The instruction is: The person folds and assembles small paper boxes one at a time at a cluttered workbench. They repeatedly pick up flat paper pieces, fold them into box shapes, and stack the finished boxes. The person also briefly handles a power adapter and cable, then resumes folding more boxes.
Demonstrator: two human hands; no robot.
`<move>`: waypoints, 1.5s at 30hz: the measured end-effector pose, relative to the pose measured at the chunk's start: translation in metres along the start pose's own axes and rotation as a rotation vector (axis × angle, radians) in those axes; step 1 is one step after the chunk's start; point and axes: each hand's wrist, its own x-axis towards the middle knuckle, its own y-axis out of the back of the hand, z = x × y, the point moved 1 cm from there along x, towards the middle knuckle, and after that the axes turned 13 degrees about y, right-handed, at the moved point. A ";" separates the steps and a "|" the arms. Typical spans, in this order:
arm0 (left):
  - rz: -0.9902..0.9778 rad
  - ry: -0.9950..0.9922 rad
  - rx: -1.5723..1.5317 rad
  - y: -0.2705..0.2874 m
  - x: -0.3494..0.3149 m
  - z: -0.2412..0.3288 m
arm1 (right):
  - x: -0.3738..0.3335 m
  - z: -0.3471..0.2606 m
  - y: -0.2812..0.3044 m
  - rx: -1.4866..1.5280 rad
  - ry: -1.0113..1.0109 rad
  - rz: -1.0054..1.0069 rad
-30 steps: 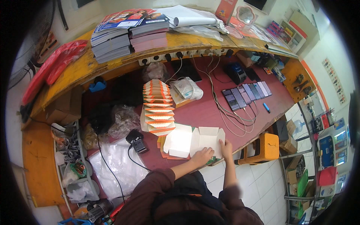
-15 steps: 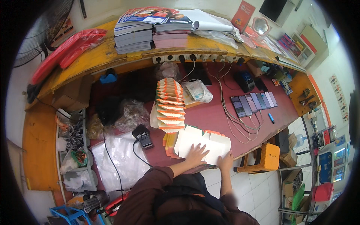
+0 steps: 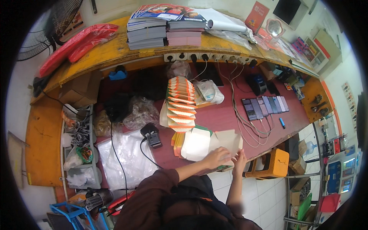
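A flat, pale cardboard box blank (image 3: 197,143) lies along the table's front edge, its right panel (image 3: 227,138) bent up at a crease. My left hand (image 3: 217,158) is closed over the blank's lower edge near that crease, fingers bent and together. At the right corner, my right hand (image 3: 240,161) pinches the panel's edge between thumb and fingers. Under the blank's left end is a pile of orange and yellow card blanks (image 3: 177,144). Behind it stands a long stack of nested, partly folded cartons (image 3: 182,109) with orange zigzag edges.
A row of several phones (image 3: 264,107) with charging cables lies to the right, near a blue marker (image 3: 282,122). Clear plastic bags (image 3: 126,159) and a black charger (image 3: 153,138) are on the left. An orange stool (image 3: 270,164) stands beside the table's front edge.
My left hand has gone from lying spread on the blank to bent fingers farther right. The right panel has lifted, and my right hand now pinches its edge. The view has shifted slightly.
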 end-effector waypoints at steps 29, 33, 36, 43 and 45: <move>0.409 -0.177 -0.393 0.114 -0.064 0.141 | -0.062 -0.172 -0.084 -0.048 0.581 -0.117; 0.382 -0.170 -0.432 0.113 -0.069 0.145 | -0.069 -0.182 -0.084 0.014 0.582 -0.109; 0.318 -0.130 -0.589 0.111 -0.070 0.147 | -0.073 -0.188 -0.083 -0.095 0.673 -0.070; 0.208 -0.043 -0.746 0.109 -0.069 0.148 | -0.078 -0.199 -0.076 -0.233 0.783 -0.027; 0.209 -0.043 -0.827 0.109 -0.069 0.148 | -0.079 -0.203 -0.073 -0.219 0.775 -0.064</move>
